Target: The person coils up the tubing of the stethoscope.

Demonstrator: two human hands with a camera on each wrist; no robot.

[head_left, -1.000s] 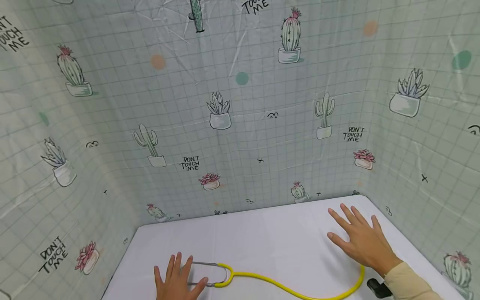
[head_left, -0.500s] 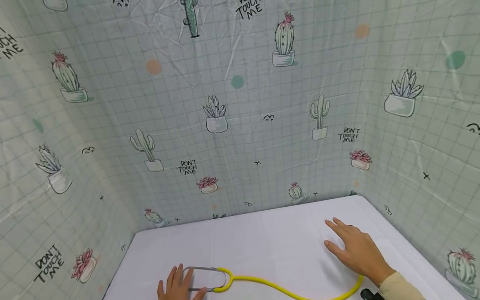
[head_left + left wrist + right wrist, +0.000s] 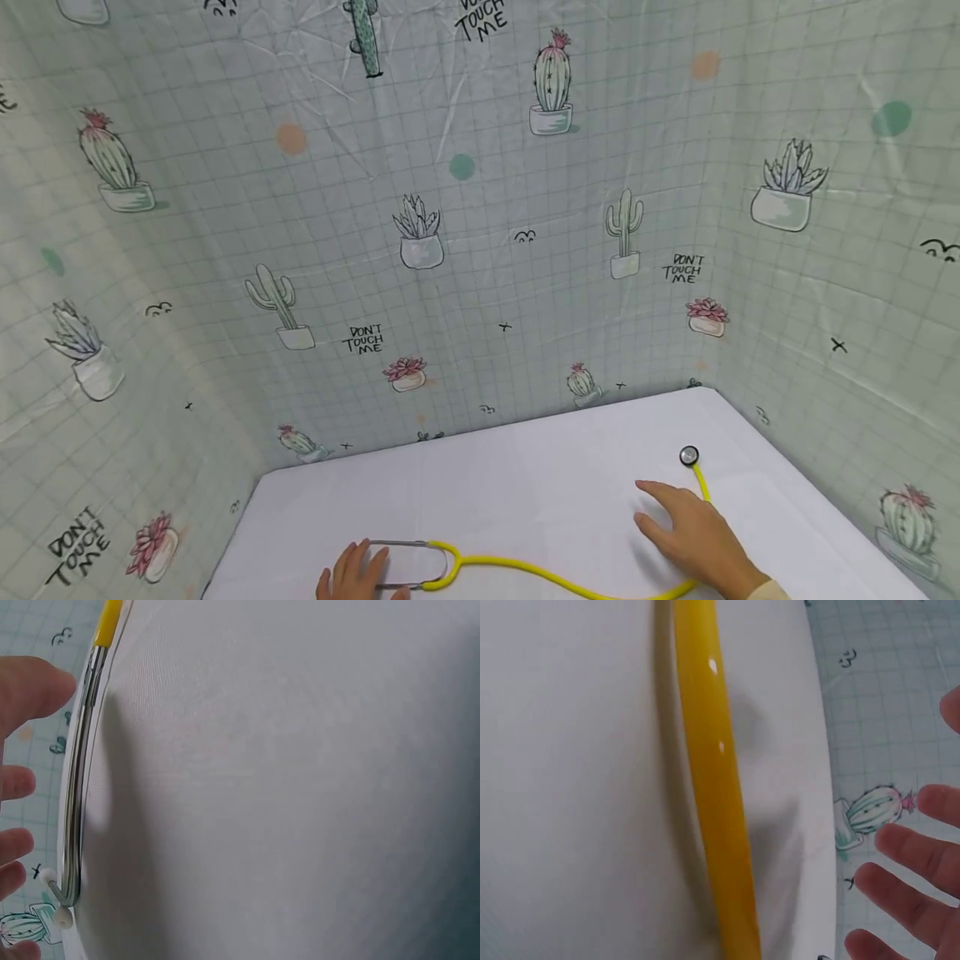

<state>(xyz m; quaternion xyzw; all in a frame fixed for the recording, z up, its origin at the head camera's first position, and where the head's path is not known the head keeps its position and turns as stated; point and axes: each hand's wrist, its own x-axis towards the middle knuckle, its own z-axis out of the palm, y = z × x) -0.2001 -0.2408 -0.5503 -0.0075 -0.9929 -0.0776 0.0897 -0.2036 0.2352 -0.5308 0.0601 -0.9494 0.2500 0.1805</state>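
A stethoscope with yellow tubing (image 3: 517,564) lies across the white table. Its metal ear tubes (image 3: 405,543) are at the left, and its round chest piece (image 3: 688,456) rests at the far right. My left hand (image 3: 352,575) hovers at the ear tubes, fingers loosely spread, holding nothing. In the left wrist view, white ear tips (image 3: 62,917) show at the bent end of the ear tubes, beside my fingers. My right hand (image 3: 697,537) is held over the tubing's right bend, partly hiding it, with relaxed fingers and nothing gripped. The right wrist view shows the tubing (image 3: 718,787) passing below that hand.
Cloth walls with printed cacti (image 3: 420,233) enclose the white table (image 3: 480,483) at the back and both sides. The table's back edge runs just beyond the chest piece.
My right hand has drawn back toward me and its fingers have come closer together, uncovering the chest piece. My left hand sits a little lower in the head view. The stethoscope lies as before.
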